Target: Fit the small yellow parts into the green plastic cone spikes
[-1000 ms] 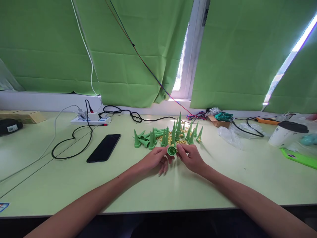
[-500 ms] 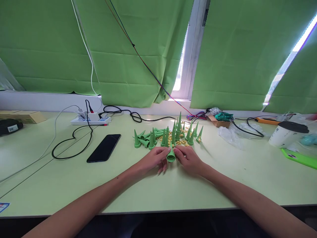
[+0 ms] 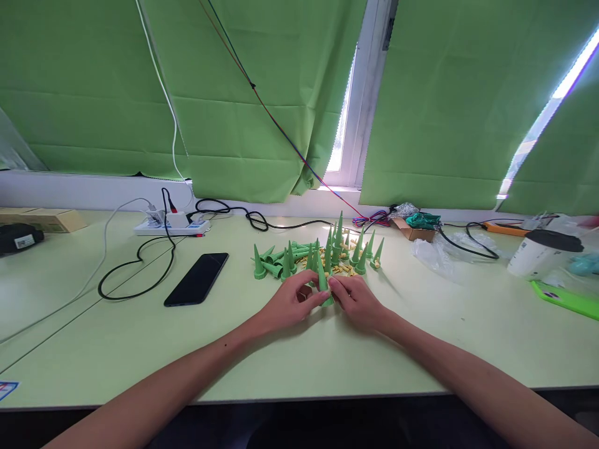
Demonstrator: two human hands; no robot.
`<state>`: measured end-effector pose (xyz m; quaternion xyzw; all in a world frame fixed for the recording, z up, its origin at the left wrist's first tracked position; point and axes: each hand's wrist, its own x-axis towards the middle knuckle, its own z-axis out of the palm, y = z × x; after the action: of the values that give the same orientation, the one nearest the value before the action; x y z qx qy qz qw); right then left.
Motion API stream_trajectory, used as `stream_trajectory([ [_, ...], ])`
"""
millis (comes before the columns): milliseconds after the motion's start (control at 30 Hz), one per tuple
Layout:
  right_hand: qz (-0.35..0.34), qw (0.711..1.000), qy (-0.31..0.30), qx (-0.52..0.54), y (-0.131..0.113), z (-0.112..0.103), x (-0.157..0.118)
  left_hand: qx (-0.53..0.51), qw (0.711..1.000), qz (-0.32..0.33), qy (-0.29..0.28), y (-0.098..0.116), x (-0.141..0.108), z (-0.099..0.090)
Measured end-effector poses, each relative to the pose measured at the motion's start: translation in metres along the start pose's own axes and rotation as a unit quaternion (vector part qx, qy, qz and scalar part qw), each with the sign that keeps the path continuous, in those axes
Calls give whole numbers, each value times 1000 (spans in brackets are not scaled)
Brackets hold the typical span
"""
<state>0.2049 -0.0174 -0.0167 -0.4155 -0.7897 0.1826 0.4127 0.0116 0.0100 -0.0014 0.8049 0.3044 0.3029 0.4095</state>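
Near the middle of the table, my left hand grips a green cone low down, between thumb and fingers. The cone is roughly upright, with its tip up. Against its right side, my right hand is closed in a pinch; a tiny yellowish piece shows at its fingertips, too small to make out fully. Just behind both hands stand several green cones, with others lying on their sides at the left. Small yellow pieces are scattered among them.
A black phone lies left of the cones, near a power strip and black cable. To the right are a small cardboard box, clear plastic bags, a lidded cup and a bright green case.
The held cone has turned from its open base facing the camera to upright. My left hand's thumb has moved down to the cone's base; my right hand has barely moved.
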Motion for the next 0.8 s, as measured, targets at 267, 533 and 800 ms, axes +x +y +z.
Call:
stream_trajectory([
  [267,47,999,17,21,-1,2,1,93,987,120,60,-4,-2,5],
  [533,133,970,-13,205,0,5,3,160,964,201,70,-13,-3,3],
  [800,179,934,5,308,-2,3,5,139,977,154,59,-9,1,2],
])
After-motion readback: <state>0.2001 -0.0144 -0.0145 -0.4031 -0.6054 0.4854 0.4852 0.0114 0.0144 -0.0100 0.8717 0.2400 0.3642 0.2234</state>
